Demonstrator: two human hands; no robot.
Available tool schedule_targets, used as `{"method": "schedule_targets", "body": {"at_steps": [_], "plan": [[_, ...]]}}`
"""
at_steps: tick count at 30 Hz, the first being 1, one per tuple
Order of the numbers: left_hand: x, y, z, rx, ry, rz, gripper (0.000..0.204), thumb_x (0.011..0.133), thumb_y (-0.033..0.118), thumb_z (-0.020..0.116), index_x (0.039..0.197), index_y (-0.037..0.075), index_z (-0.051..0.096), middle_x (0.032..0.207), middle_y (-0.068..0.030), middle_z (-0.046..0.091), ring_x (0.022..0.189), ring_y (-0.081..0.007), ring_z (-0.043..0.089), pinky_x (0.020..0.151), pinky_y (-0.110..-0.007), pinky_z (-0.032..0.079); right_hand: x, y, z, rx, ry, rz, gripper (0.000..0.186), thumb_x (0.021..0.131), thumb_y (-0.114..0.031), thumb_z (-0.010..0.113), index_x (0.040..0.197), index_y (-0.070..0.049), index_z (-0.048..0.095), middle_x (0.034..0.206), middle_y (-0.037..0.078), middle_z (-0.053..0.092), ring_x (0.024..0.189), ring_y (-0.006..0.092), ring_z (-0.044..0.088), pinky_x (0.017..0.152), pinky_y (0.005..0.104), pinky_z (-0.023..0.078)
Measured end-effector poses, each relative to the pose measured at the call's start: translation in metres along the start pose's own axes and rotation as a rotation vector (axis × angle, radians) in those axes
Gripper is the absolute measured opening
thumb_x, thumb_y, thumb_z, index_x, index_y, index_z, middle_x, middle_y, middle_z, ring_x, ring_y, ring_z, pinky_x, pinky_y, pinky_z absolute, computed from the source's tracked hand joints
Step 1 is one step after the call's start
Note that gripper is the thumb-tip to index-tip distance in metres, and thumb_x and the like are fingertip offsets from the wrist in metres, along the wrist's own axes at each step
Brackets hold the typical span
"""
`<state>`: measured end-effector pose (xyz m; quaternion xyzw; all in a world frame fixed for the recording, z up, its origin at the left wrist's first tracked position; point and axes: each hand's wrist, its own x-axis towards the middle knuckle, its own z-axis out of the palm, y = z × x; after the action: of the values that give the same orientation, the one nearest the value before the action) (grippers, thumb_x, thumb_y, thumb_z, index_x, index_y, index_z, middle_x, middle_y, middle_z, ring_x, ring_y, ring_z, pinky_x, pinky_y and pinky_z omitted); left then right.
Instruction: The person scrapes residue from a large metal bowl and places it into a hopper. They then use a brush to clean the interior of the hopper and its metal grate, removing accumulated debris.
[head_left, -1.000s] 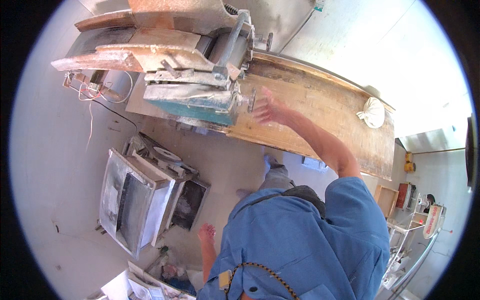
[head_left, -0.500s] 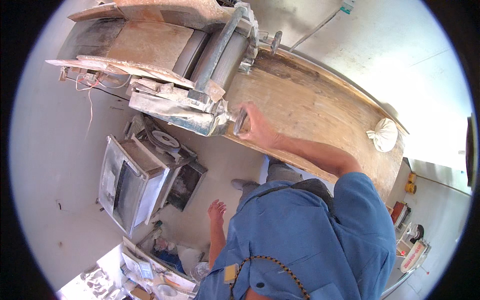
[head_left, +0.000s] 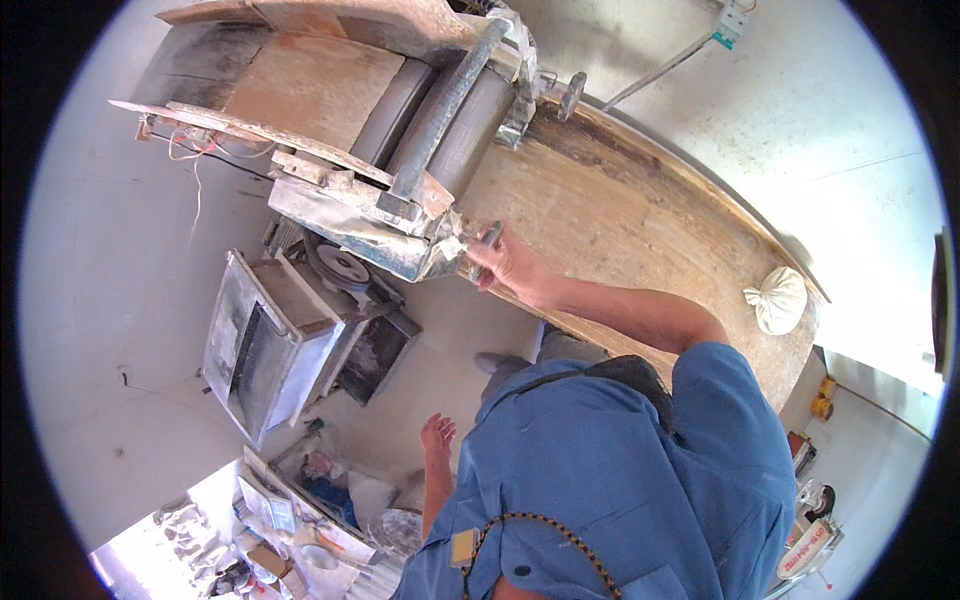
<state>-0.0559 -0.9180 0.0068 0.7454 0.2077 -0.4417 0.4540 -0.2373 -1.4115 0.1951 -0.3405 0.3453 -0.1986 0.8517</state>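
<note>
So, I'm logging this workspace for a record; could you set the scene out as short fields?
Left hand: empty, fingers apart, beside the body
Right hand: gripping a handwheel on the machine's near side
Machine: dusty roller machine, at the bench's left end
Work surface: wooden bench
On bench: tied pale bag, toward the right end
Floor, left: boxy metal unit

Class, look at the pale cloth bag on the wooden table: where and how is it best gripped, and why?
Probably by the gathered neck of the cloth bag, with the hand coming from the side facing the roller machine. The neck juts that way across the table and is narrow enough to pinch, while the body is broad and rounded.
</note>
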Motion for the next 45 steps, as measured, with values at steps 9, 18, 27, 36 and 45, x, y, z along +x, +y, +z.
{"method": "schedule_targets", "body": {"at_steps": [9, 18, 27, 36, 45], "plan": [[0.001, 0.002, 0.014, -0.096, -0.07, 0.05, 0.042, 0.106, 0.029, 0.058, 0.137, 0.002, 0.06, 0.102, -0.0147, 0.071, 0.084, -0.0257, 0.072, 0.064, -0.034, 0.059, 0.009, -0.006, -0.022, -1.35, 0.08, -1.046, 0.087, 0.062, -0.029, 0.098, 0.138, -0.016, 0.057, 0.129, 0.02, 0.053, 0.118, 0.0429, 0.057, 0.099, 0.0516, 0.05], [-0.007, 0.012, 0.023, -0.078, -0.069, 0.117, 0.037, 0.103, 0.019, 0.057, 0.137, 0.002, 0.06, 0.105, -0.0147, 0.072, 0.084, -0.0255, 0.073, 0.067, -0.035, 0.06, -0.006, -0.074, -0.064, -1.306, 0.194, -1.015, 0.063, 0.087, -0.033, 0.084, 0.141, -0.01, 0.059, 0.141, 0.02, 0.061, 0.128, 0.0366, 0.061, 0.106, 0.0499, 0.049], [-0.012, -0.02, 0.009, -0.045, -0.009, 0.016, 0.041, 0.103, 0.027, 0.059, 0.136, 0.002, 0.061, 0.105, -0.0151, 0.072, 0.083, -0.0252, 0.074, 0.067, -0.036, 0.06, 0.102, -0.211, -0.179, 0.168, 0.185, -0.004, 0.08, 0.09, -0.07, 0.071, 0.131, -0.003, 0.053, 0.113, 0.017, 0.064, 0.092, 0.0418, 0.07, 0.082, 0.0501, 0.059], [0.009, -0.012, 0.01, -0.043, -0.042, -0.001, 0.041, 0.102, 0.033, 0.065, 0.135, 0.007, 0.063, 0.107, -0.0135, 0.072, 0.09, -0.0287, 0.073, 0.07, -0.042, 0.062, 0.104, -0.192, -0.176, -0.914, 0.537, -0.672, 0.064, 0.081, -0.029, 0.091, 0.125, -0.004, 0.051, 0.107, 0.014, 0.062, 0.095, 0.0313, 0.067, 0.085, 0.0399, 0.058], [-0.014, 0.034, 0.042, -0.016, -0.063, 0.131, 0.037, 0.102, 0.017, 0.056, 0.136, 0.004, 0.061, 0.104, -0.0123, 0.073, 0.086, -0.0241, 0.074, 0.069, -0.033, 0.06, 0.088, -0.205, -0.18, -0.106, 0.339, -0.26, 0.072, 0.092, -0.05, 0.08, 0.139, -0.005, 0.052, 0.132, 0.017, 0.06, 0.105, 0.034, 0.067, 0.103, 0.0471, 0.054]]}}
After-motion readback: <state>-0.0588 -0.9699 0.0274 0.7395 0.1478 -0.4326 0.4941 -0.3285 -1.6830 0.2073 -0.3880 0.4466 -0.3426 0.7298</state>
